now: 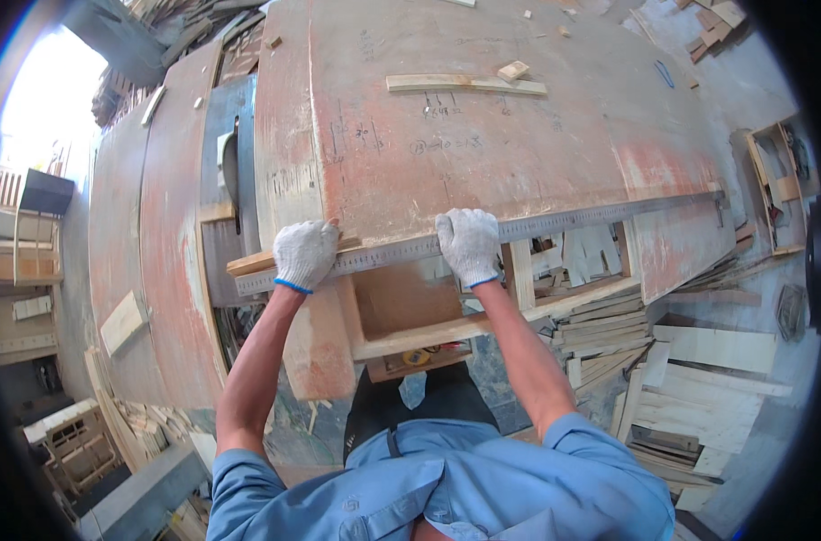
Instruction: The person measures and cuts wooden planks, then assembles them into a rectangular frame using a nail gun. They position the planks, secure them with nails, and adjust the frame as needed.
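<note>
Both my hands wear white knit gloves with blue cuffs. A long metal ruler (564, 219) with markings lies along the near edge of the worn reddish worktable (383, 194). My left hand (305, 255) is closed over the ruler near its left end, where a narrow wooden strip (251, 263) lies along its far side and passes by the glove. My right hand (469, 243) is closed at the middle of the ruler, knuckles up. The undersides of both grips are hidden. Below the ruler, an open wooden frame (419, 344) shows at the table's near side.
Left of my left hand, a saw blade (231, 167) stands in a slot. A pale batten (465, 84) and a small block (513, 70) lie on the far tabletop. Stacked boards (717, 388) cover the floor at right. A wooden box (775, 189) stands beyond the right edge.
</note>
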A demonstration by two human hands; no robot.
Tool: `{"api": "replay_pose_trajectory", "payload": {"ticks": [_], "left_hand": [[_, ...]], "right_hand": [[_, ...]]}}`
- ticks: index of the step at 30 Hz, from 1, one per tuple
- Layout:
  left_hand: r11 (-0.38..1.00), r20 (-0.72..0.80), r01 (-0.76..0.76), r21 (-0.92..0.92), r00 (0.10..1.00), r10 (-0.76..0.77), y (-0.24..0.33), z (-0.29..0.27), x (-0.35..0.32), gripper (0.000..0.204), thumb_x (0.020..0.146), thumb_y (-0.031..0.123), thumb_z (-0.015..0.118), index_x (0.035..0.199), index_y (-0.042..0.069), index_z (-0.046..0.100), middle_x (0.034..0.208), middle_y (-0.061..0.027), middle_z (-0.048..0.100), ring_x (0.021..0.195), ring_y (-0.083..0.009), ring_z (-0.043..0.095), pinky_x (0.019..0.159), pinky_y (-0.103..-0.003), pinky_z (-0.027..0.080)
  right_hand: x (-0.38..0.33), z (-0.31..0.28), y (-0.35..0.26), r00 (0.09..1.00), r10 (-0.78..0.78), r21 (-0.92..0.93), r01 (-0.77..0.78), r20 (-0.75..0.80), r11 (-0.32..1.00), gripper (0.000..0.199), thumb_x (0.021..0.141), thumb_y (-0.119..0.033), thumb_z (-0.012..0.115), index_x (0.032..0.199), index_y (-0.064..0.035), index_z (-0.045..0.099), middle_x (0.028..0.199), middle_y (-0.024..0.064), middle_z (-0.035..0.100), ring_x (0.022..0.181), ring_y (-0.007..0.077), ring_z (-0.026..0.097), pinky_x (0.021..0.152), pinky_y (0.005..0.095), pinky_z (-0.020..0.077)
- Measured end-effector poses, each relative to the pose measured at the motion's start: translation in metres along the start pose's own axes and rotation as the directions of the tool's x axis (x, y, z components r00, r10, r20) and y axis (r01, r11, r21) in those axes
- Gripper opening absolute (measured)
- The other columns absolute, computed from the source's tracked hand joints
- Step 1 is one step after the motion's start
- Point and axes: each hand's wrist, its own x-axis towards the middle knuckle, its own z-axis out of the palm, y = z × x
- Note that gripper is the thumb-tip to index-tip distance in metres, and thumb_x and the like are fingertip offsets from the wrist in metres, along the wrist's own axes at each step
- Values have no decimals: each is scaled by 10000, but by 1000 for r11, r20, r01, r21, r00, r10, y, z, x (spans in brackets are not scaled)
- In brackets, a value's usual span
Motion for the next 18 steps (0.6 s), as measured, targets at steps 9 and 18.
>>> {"api": "replay_pose_trajectory", "payload": {"ticks": [9, 18], "left_hand": [[954, 144, 251, 166, 951, -275, 48, -82, -147, 242, 980, 257, 559, 828, 134, 701, 586, -104, 615, 535, -319, 638, 515, -475, 467], [643, 678, 615, 456, 227, -699, 159, -52, -517, 432, 1022, 360, 418, 847, 87, 703, 874, -206, 742, 818, -420, 738, 731, -565, 574]], "right_hand": [[-1, -17, 14, 988, -78, 156, 57, 136, 986, 281, 953, -335, 628, 767, -129, 674, 749, 90, 681, 748, 323, 655, 725, 485, 497], [121, 28, 110, 959, -199, 212, 155, 203, 965, 312, 929, -305, 622, 1124, -76, 706, 1032, 208, 724, 997, 389, 686, 889, 497, 544]]}}
